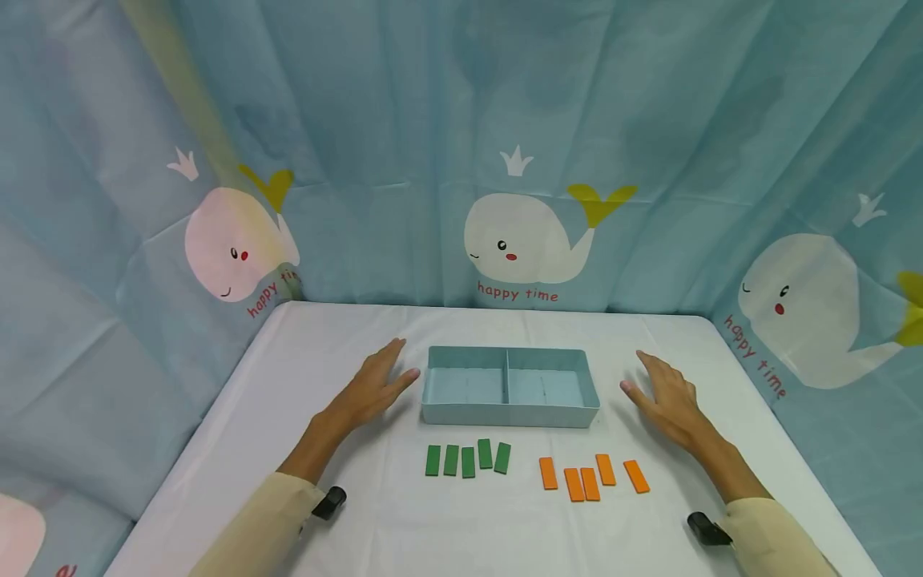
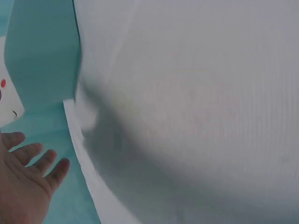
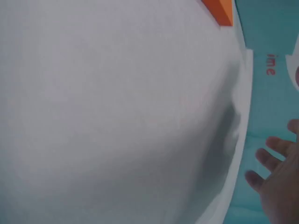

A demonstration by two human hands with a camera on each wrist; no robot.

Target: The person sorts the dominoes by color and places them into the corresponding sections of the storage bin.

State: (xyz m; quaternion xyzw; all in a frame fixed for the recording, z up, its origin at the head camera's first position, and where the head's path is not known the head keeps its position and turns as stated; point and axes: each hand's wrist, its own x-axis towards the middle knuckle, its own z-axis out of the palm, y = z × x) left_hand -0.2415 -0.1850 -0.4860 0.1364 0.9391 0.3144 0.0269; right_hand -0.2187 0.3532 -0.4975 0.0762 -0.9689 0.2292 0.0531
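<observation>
A light blue two-compartment box (image 1: 505, 415) stands on the white table, and nothing shows inside either compartment. To its left is my left hand (image 1: 371, 389), fingers extended and thumb spread toward the box without touching it. On the other side my right hand (image 1: 671, 401) is held with relaxed fingers, also apart from the box. Both hands hold nothing. Several green rectangular tiles (image 1: 468, 462) lie in a loose row in front of the box. Several orange rectangular tiles (image 1: 590, 484) lie scattered to their right; part of one orange tile (image 3: 222, 10) shows in the right wrist view.
The white tablecloth (image 1: 404, 529) covers the table. Behind and beside the table hangs a blue curtain (image 1: 375, 240) printed with whales. A black wrist device (image 1: 330, 502) sits at the left sleeve, and another black device (image 1: 707, 529) at the right sleeve.
</observation>
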